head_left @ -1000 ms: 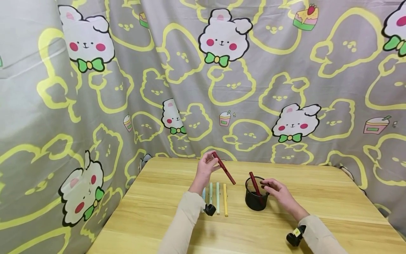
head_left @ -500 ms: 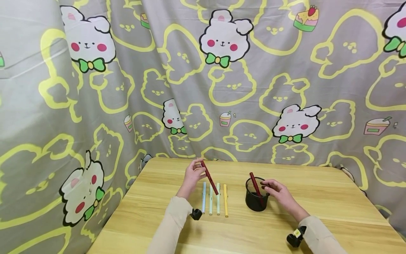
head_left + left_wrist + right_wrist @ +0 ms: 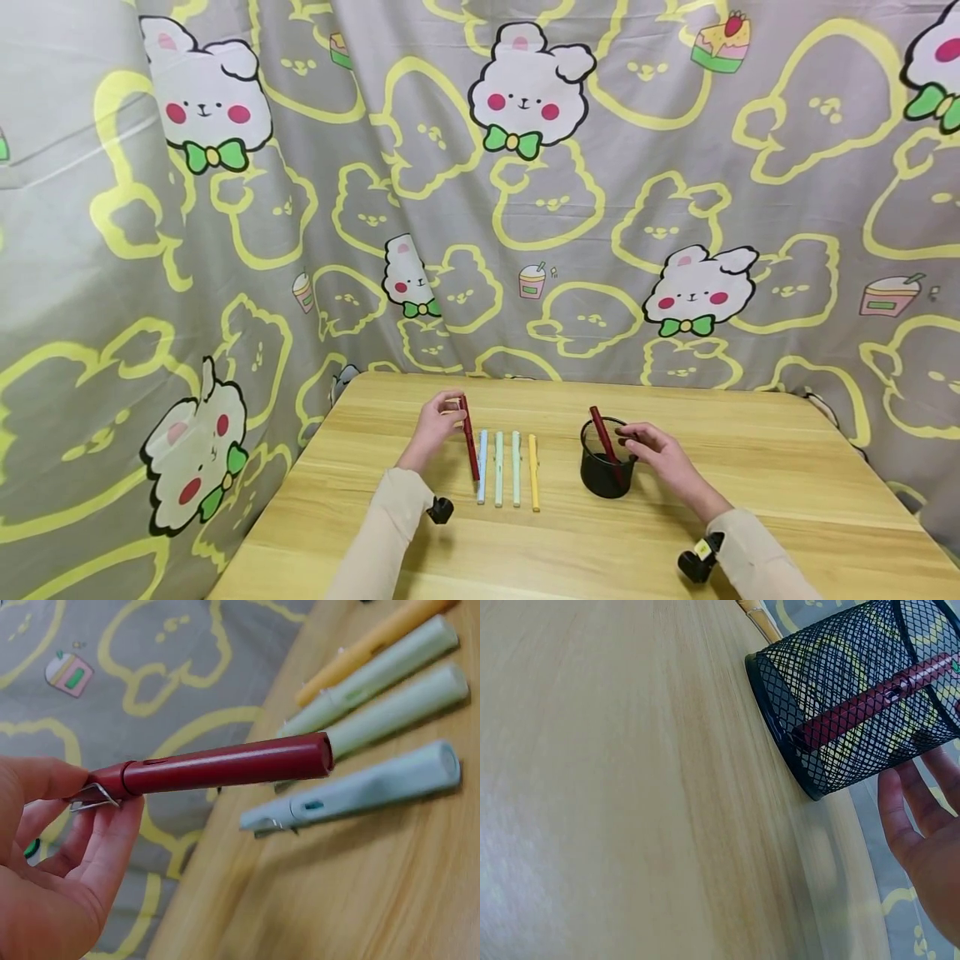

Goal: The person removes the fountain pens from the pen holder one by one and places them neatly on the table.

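Observation:
My left hand (image 3: pixel 433 427) pinches a dark red pen (image 3: pixel 225 763) near its clip end. The pen slants down, its lower end close to the table beside a light blue pen (image 3: pixel 482 467). To the right of that, two pale green pens (image 3: pixel 498 468) and a yellow pen (image 3: pixel 534 472) lie in a row. My right hand (image 3: pixel 660 454) holds the right side of a black mesh pen holder (image 3: pixel 606 479), fingertips at the wall near the rim. Another dark red pen (image 3: pixel 862 709) leans inside the holder, its top above the rim.
The wooden table (image 3: pixel 600 550) ends at the back against a grey patterned curtain (image 3: pixel 585 208), which also hangs along the left side. Small black cameras (image 3: pixel 441 510) sit on both wrists.
My left hand has moved left and lower with the dark red pen, from above the row to left of the light blue pen. The right hand and holder have stayed put.

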`<control>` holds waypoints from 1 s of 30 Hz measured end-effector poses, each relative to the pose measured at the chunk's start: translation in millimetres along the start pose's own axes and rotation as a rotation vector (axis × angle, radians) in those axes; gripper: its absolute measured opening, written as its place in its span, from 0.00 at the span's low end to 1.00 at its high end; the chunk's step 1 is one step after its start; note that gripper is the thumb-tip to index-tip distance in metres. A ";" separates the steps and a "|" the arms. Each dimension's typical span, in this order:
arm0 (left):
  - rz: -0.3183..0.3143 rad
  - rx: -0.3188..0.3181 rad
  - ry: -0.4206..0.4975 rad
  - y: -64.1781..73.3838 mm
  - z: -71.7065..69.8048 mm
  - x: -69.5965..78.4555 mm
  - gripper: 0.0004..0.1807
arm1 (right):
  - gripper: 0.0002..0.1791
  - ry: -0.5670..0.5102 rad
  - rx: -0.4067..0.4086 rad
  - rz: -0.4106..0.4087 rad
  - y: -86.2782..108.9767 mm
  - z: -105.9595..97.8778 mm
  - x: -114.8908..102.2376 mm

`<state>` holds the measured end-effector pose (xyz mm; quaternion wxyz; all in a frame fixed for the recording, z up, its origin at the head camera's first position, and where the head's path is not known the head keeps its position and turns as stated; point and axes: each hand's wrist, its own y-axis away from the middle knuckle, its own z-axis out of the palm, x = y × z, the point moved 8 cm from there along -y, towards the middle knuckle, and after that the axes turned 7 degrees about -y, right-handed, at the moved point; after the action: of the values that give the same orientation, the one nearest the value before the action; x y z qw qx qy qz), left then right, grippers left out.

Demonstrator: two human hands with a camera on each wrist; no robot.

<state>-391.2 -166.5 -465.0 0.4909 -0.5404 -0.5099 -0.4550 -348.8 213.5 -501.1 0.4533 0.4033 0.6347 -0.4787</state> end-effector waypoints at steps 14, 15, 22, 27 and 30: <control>-0.052 -0.037 -0.202 -6.4 -1.7 -27.6 0.21 | 0.18 0.018 0.011 -0.013 -1.1 -0.2 0.2; -0.054 -0.036 -0.214 -7.0 -1.7 -29.8 0.21 | 0.18 0.016 0.013 -0.010 -1.0 -0.3 0.4; -0.021 -0.077 -0.230 -8.0 2.3 -36.2 0.21 | 0.19 0.012 0.011 -0.001 -1.3 -0.8 0.2; -0.036 -0.120 -0.219 -8.0 5.4 -41.1 0.23 | 0.18 0.019 0.012 0.003 -0.9 -0.4 0.0; -0.062 -0.128 -0.203 -9.0 5.7 -45.5 0.23 | 0.18 0.015 0.009 0.005 -0.2 -0.2 -1.0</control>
<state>-403.3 -165.6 -510.2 0.3872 -0.5978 -0.5432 -0.4445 -348.8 213.5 -500.0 0.4478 0.4106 0.6347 -0.4775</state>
